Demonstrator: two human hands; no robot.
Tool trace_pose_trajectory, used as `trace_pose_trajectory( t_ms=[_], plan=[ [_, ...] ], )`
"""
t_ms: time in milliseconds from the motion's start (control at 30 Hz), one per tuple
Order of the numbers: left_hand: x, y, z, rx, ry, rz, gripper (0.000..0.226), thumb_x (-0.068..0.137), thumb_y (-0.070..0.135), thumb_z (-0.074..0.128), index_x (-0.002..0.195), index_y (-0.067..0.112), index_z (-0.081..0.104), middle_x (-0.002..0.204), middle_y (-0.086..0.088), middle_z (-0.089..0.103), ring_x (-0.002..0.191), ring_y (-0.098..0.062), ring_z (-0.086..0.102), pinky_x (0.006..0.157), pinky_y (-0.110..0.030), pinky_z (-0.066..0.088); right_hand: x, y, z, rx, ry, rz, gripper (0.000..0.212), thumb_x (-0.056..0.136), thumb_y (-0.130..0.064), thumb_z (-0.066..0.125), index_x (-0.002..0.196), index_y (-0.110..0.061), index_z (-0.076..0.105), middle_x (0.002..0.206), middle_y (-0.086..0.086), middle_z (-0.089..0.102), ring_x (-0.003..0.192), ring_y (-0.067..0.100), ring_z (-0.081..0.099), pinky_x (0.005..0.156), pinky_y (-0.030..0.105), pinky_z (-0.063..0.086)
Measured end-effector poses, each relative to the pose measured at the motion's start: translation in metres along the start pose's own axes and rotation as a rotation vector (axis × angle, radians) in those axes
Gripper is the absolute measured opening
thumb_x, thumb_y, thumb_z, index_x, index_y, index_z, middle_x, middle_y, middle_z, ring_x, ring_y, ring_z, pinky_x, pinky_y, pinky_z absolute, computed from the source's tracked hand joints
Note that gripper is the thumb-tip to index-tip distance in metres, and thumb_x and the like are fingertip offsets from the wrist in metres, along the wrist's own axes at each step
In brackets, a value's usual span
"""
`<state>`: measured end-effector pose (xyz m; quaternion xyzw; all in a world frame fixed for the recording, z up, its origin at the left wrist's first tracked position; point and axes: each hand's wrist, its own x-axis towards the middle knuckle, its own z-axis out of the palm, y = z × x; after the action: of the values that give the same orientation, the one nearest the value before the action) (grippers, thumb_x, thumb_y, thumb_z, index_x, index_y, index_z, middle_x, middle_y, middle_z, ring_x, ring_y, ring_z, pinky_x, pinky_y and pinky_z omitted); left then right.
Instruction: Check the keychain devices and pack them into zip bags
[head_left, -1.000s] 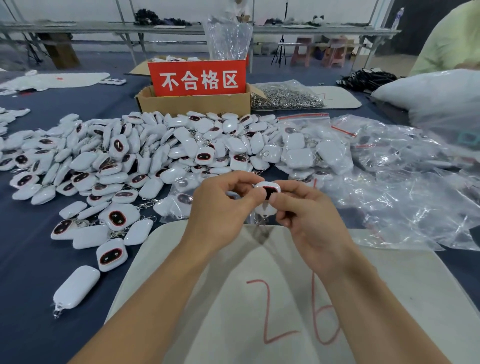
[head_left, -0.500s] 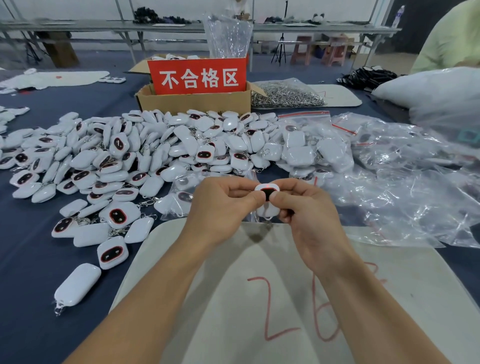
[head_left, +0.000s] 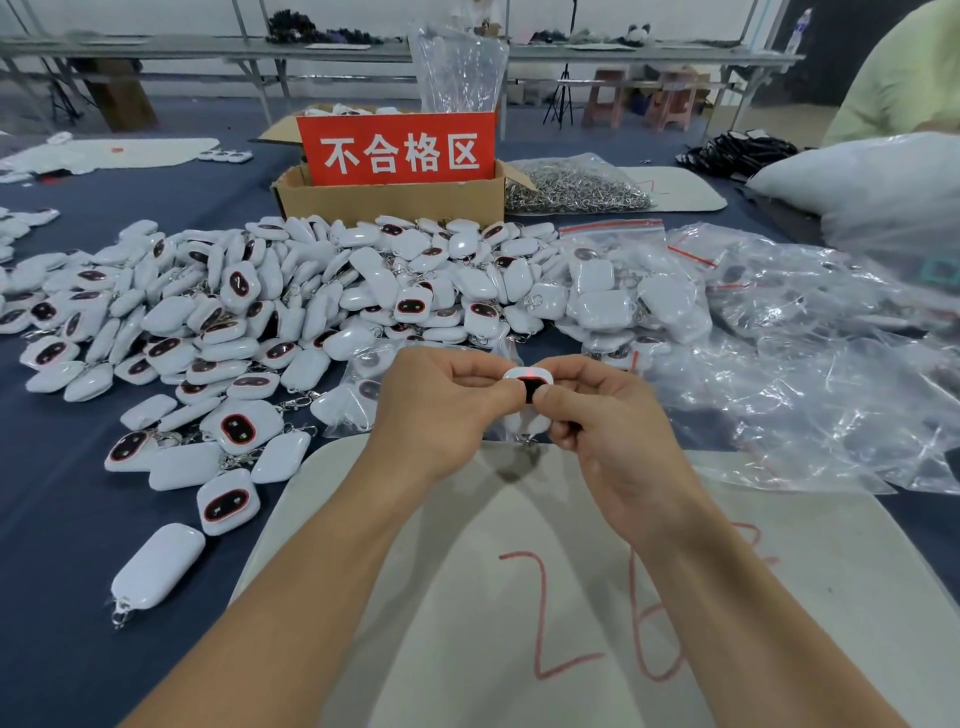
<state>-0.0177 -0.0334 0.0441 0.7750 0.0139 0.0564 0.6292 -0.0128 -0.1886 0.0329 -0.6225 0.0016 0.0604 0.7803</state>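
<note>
The left grip (head_left: 436, 410) and right grip (head_left: 618, 431) pinched one keychain device (head_left: 524, 375); the pile (head_left: 311, 291) before the cardboard box (head_left: 389, 200) lay unbagged.

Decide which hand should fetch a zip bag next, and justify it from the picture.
Right, probably. The right hand lies beside the heap of clear zip bags, while the left hand sits toward the pile of loose devices. Both pinch the keychain device, so the left could hold it alone.

a small red light (head_left: 525, 373) has come on atop the held keychain device (head_left: 528, 387).
</note>
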Motion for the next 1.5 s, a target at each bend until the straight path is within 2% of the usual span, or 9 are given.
trace_pose_trajectory(
  t_ms=[133, 400, 800, 933, 1100, 1200, 1300, 1400, 1500],
  plan=[
    [0.001, 0.0, -0.001, -0.064, -0.022, -0.041, 0.016, 0.068, 0.03, 0.078, 0.082, 0.033, 0.083, 0.077, 0.0, 0.079, 0.066, -0.016, 0.072, 0.081, -0.048, 0.063, -0.001, -0.001, 0.0, 0.004, -0.017, -0.016, 0.021, 0.089, 0.007, 0.066, 0.095, -0.01, 0.075, 0.072, 0.002, 0.068, 0.055, 0.009, 0.041, 0.053, 0.02, 0.035],
    [0.004, -0.002, -0.002, -0.136, -0.011, -0.027, 0.009, 0.082, 0.015, 0.086, 0.09, 0.02, 0.084, 0.081, -0.004, 0.08, 0.07, -0.011, 0.074, 0.068, -0.021, 0.056, -0.005, -0.001, 0.006, -0.135, -0.017, -0.056, 0.02, 0.083, 0.007, 0.072, 0.088, -0.012, 0.076, 0.063, 0.004, 0.064, 0.05, 0.012, 0.05, 0.048, 0.017, 0.038],
    [0.003, -0.001, 0.0, -0.162, 0.014, -0.009, 0.012, 0.081, 0.009, 0.084, 0.09, 0.016, 0.084, 0.078, -0.004, 0.08, 0.068, -0.011, 0.074, 0.064, -0.019, 0.055, -0.003, -0.001, 0.003, -0.09, -0.016, -0.047, 0.019, 0.081, 0.003, 0.078, 0.083, -0.016, 0.078, 0.066, 0.007, 0.067, 0.054, 0.015, 0.053, 0.049, 0.02, 0.039],
    [0.002, -0.002, 0.005, -0.161, 0.181, 0.023, 0.016, 0.08, 0.011, 0.087, 0.093, 0.018, 0.082, 0.078, 0.0, 0.08, 0.072, -0.016, 0.077, 0.07, -0.032, 0.063, -0.006, 0.001, 0.006, -0.279, 0.142, -0.258, 0.03, 0.078, -0.011, 0.08, 0.102, -0.03, 0.078, 0.087, -0.008, 0.079, 0.068, 0.015, 0.07, 0.067, 0.03, 0.06],
    [0.002, -0.001, -0.001, -0.146, 0.199, 0.092, 0.019, 0.079, 0.018, 0.088, 0.096, 0.024, 0.081, 0.076, 0.005, 0.079, 0.069, -0.008, 0.075, 0.063, -0.015, 0.054, -0.01, 0.005, 0.015, -0.503, 0.118, -0.415, 0.046, 0.079, -0.021, 0.079, 0.1, -0.061, 0.067, 0.096, -0.018, 0.073, 0.064, 0.013, 0.065, 0.068, 0.035, 0.06],
    [0.002, 0.001, 0.0, -0.15, 0.119, 0.089, 0.026, 0.077, 0.026, 0.084, 0.102, 0.028, 0.079, 0.079, 0.004, 0.08, 0.076, -0.009, 0.076, 0.07, -0.015, 0.055, -0.008, 0.004, 0.012, -0.443, 0.038, -0.369, 0.024, 0.093, -0.027, 0.064, 0.103, -0.045, 0.075, 0.092, -0.006, 0.075, 0.073, 0.019, 0.065, 0.071, 0.037, 0.058],
    [0.002, 0.0, 0.003, -0.167, 0.083, 0.073, 0.025, 0.077, 0.034, 0.077, 0.101, 0.031, 0.078, 0.075, -0.002, 0.078, 0.07, -0.012, 0.074, 0.072, -0.02, 0.057, -0.007, 0.002, 0.009, -0.159, 0.017, -0.202, 0.029, 0.095, -0.025, 0.053, 0.085, -0.018, 0.079, 0.08, 0.006, 0.076, 0.066, 0.017, 0.06, 0.061, 0.03, 0.05],
    [0.001, -0.001, 0.005, -0.185, 0.042, 0.106, 0.012, 0.082, 0.028, 0.074, 0.09, 0.024, 0.083, 0.065, -0.009, 0.074, 0.058, -0.015, 0.067, 0.065, -0.023, 0.055, -0.005, 0.001, 0.007, 0.021, 0.019, -0.042, 0.035, 0.099, -0.017, 0.055, 0.076, -0.011, 0.079, 0.069, 0.014, 0.069, 0.057, 0.025, 0.056, 0.054, 0.031, 0.044],
    [0.001, -0.002, 0.006, -0.114, 0.159, 0.121, 0.01, 0.079, 0.035, 0.076, 0.08, 0.044, 0.081, 0.065, -0.002, 0.075, 0.057, -0.013, 0.068, 0.069, -0.032, 0.06, -0.002, 0.002, 0.004, -0.167, 0.127, -0.115, 0.016, 0.092, -0.016, 0.066, 0.082, -0.019, 0.078, 0.074, 0.001, 0.074, 0.06, 0.015, 0.064, 0.058, 0.026, 0.047]
  ],
)
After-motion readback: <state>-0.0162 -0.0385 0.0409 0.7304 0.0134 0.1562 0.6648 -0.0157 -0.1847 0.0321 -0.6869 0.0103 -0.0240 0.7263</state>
